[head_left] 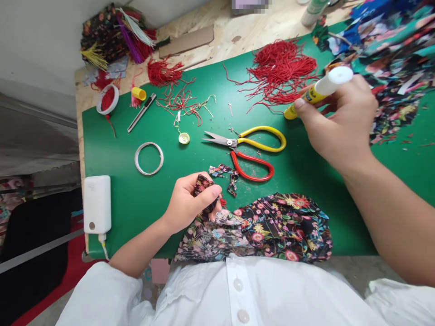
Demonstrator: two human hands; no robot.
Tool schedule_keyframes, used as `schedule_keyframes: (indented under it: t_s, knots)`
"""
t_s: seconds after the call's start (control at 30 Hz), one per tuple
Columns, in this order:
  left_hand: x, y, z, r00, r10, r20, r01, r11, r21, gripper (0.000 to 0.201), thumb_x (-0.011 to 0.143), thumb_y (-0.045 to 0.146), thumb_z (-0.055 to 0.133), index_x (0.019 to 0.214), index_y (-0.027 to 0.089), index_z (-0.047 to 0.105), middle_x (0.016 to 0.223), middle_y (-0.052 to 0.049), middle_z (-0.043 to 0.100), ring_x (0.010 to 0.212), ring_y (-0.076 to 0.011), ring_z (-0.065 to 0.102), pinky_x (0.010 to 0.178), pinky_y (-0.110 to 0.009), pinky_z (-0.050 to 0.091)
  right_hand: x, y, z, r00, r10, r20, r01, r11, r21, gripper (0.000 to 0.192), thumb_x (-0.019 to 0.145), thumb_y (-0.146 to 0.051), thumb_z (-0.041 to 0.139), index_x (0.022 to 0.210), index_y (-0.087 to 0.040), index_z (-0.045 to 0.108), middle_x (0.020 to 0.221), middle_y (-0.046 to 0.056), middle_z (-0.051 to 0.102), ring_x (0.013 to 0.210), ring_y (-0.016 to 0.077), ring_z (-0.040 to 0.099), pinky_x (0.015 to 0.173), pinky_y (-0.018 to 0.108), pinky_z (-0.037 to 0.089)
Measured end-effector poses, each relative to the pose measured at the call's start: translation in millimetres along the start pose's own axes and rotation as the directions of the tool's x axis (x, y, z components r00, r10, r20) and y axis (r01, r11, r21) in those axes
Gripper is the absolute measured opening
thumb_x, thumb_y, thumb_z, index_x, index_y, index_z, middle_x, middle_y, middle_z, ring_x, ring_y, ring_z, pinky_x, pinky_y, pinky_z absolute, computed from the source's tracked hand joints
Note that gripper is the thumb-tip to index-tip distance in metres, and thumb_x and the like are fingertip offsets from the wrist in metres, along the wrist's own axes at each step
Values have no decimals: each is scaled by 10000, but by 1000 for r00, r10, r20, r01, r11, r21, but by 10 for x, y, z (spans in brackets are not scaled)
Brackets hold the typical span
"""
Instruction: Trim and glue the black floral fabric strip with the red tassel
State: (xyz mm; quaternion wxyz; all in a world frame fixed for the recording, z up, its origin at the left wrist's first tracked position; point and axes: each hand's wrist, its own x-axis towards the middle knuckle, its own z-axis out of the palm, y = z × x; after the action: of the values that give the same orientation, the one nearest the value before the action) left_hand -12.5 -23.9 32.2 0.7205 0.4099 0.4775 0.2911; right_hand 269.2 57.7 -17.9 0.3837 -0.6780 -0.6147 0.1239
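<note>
The right hand (340, 122) gripped a glue stick (321, 90), long axis slanting, yellow end pointing down-left; the left hand (190, 201) pinched a floral fabric scrap (203, 184).

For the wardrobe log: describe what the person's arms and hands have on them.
Both the left hand and right hand are bare: no gloves, rings or watch visible. The forearms are uncovered too. A white sleeve starts near the left elbow, belonging to a white buttoned shirt.

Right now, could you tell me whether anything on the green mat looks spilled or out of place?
Loose red threads and fabric scraps lie scattered around the open scissors. A small yellow cap lies alone, while the right hand holds an uncapped glue stick.
</note>
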Motion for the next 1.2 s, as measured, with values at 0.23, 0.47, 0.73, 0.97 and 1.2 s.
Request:
schedule_keyframes:
  t_s: [0.23, 0.47, 0.73, 0.97, 1.2]
  knots:
    - [13, 0, 19, 998, 30, -46, -29, 999, 22, 375, 826, 445, 707, 691, 172, 488, 522, 34, 631, 345, -63, 522, 341, -153, 379, 14, -40, 7, 999, 42, 8, -41, 993, -113, 240, 810, -313, 716, 962, -167, 603, 1024, 150, 601, 973, 285, 576, 880, 472, 469]
    - [22, 9, 8, 998, 54, 36, -49, 991, -122, 320, 802, 429, 728, 767, 151, 573, 619, 8, 661, 440, -80, 575, 427, -185, 444, -78, -63, 11, 945, -97, -314, 129, 988, 82, 412, 734, -277, 727, 1095, -194, 546, 1122, 127, 593, 951, 275, 611, 776, 423, 492]
    - [10, 7, 36, 998, 50, -46, -49, 999, 12, 319, 803, 380, 726, 699, 174, 505, 567, 33, 619, 414, -71, 532, 434, -202, 432, -277, -192, 26, 749, -581, -318, 620, 784, 28, 196, 845, -315, 600, 1036, -306, 558, 818, 28, 606, 803, 238, 598, 783, 460, 466]
    - [-17, 34, 61, 994, 101, -45, -96, 990, 99, 289, 843, 329, 690, 700, 181, 489, 543, 45, 594, 415, -63, 533, 433, -177, 425, -419, -448, 136, 689, -560, 459, 663, 744, -88, 261, 918, -321, 515, 1078, -147, 626, 1074, 163, 640, 948, 324, 578, 783, 474, 490]
    - [-25, 11, 69, 982, 191, 3, -189, 973, 132, 231, 899, 363, 629, 818, 197, 490, 668, 31, 627, 548, -86, 589, 543, -199, 486, -500, -560, 123, 808, -318, 495, 485, 837, -254, 352, 942, -346, 460, 1183, -123, 587, 1088, 222, 578, 969, 362, 527, 851, 504, 472]
